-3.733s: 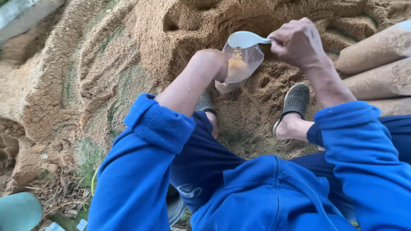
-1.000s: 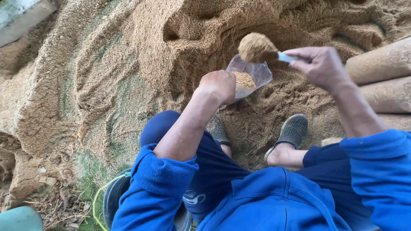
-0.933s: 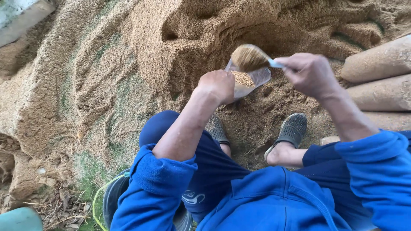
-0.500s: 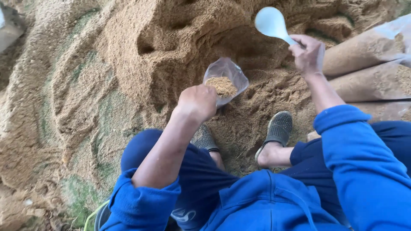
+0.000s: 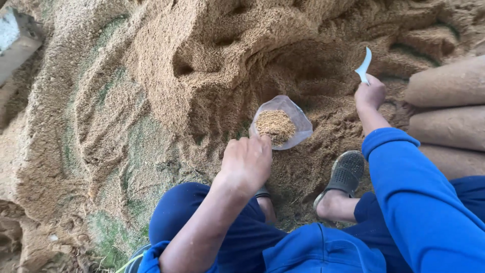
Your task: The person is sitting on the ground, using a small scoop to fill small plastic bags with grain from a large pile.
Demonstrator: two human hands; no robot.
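Note:
My left hand grips the near rim of a clear plastic bag, holding its mouth open; brown sawdust fills the bag's bottom. My right hand is out to the right of the bag, closed on the handle of a pale blue scoop, which points up and away toward the sawdust pile. The scoop looks empty and is turned edge-on. Both arms wear blue sleeves.
Filled tan sacks lie stacked at the right edge. My sandalled foot rests on the sawdust below the bag. Greenish patches show in the sawdust at lower left. A pale board sits at the upper left corner.
The right hand tipped a heaped scoop of sawdust into the bag, then swung the emptied scoop away to the right toward the pile. The left hand kept hold of the bag.

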